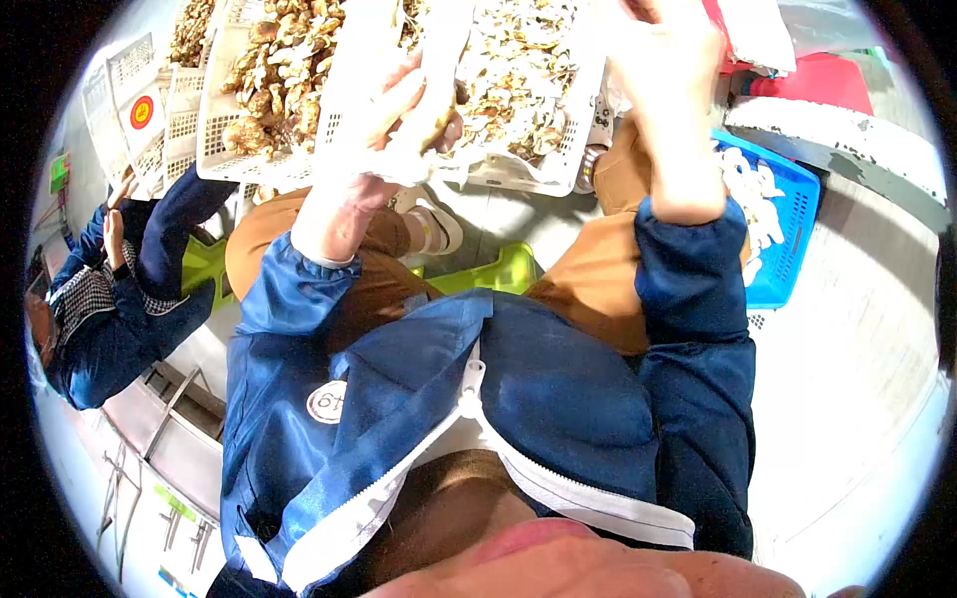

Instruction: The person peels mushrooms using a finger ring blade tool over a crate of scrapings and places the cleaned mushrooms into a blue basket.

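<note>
My left hand (391,112) is over a white plastic basket (498,177), its fingers curled together. Strong glare washes out what lies between them, and I cannot make it out. Brown-capped mushrooms (284,65) are heaped in the left part of the basket. Pale mushroom pieces (523,80) lie in its right part. My right hand (668,45) is raised at the top, just right of the basket. Its fingers are partly cut off by the frame edge and overexposed, so their hold is hidden.
A blue basket (793,234) with white pieces (755,204) stands beside my right leg. A green stool (508,267) is below me. At the left, another person (125,289) sits near white crates (179,130). A pale ledge (847,149) runs along the right.
</note>
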`<state>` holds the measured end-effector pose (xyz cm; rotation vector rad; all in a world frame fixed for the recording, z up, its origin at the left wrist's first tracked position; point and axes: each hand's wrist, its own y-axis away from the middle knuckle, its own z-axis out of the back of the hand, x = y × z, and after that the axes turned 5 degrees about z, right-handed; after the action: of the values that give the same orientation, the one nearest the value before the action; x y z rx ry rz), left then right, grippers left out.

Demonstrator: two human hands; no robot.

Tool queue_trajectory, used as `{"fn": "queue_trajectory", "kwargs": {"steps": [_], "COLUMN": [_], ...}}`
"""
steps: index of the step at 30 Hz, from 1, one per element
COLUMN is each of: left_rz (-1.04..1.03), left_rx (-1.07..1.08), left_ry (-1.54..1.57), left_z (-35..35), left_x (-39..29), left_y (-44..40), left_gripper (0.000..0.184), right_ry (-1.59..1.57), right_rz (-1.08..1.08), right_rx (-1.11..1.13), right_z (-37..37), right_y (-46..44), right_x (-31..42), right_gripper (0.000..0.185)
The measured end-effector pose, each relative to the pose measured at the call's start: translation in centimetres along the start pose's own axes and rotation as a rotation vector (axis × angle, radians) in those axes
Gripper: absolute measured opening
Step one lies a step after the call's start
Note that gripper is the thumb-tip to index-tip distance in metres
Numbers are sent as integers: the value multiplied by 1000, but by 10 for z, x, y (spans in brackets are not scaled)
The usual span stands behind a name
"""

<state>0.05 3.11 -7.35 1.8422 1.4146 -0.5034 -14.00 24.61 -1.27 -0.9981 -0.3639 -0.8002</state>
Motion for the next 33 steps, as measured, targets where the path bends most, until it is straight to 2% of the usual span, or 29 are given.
{"fn": "queue_trajectory", "kwargs": {"steps": [1, 2, 3, 5, 6, 7, 9, 10, 12, 15, 18, 21, 25, 28, 31, 32, 33], "left_rz": [-5, -17, 9, 59, 76, 72, 70, 66, 73, 30, -120, -129, -46, -38, 15, 40, 70], "left_rx": [63, -9, -16, -28, 9, 2, -13, -85, -70, -83, -111, -124, -59, -32, -21, -98, -30], "left_ry": [41, 39, 44, 56, 115, 130, 163, 169, 211, 175, 8, -166, -146, -160, 9, -71, -27], "left_z": [0, -3, -5, -5, 5, 4, 0, 7, 26, 7, -14, -10, -4, 0, -2, -5, -5], "left_x": [-1, 0, -3, -11, -7, -9, -12, -9, -4, -7, -5, -3, -2, 0, 0, -5, -10], "left_y": [1, 3, 4, 7, 4, 5, 5, 5, -2, -4, -9, -6, -7, -6, -4, 1, 2], "left_gripper": [52, 50, 50, 50, 50, 50, 50, 51, 50, 56, 57, 57, 58, 58, 56, 65, 68], "right_ry": [-46, 71, -166, -147, -149, -109, 55, -74, -171, -469, -432, -393, -385, -380, -375, -485, -481], "right_rz": [-20, -199, -406, -80, -273, -226, 33, -43, -83, 104, 141, 178, 14, -15, -93, -61, -38], "right_rx": [-83, -80, -27, 26, 284, 410, 473, 483, 584, 433, 499, 422, 451, 364, 403, 339, 368], "right_z": [2, 13, 27, 14, 20, 25, 8, 6, 3, -16, -22, -23, -18, -26, -16, -21, -21], "right_y": [-7, -6, -12, -1, -2, 0, 7, 10, 13, 37, 40, 43, 39, 42, 37, 37, 36], "right_x": [1, 7, 17, -26, -8, 14, 5, 9, 22, 21, 20, 19, 24, 23, 29, 25, 23], "right_gripper": [7, 8, 9, 11, 12, 13, 15, 16, 15, 19, 19, 17, 17, 20, 20, 18, 18]}}
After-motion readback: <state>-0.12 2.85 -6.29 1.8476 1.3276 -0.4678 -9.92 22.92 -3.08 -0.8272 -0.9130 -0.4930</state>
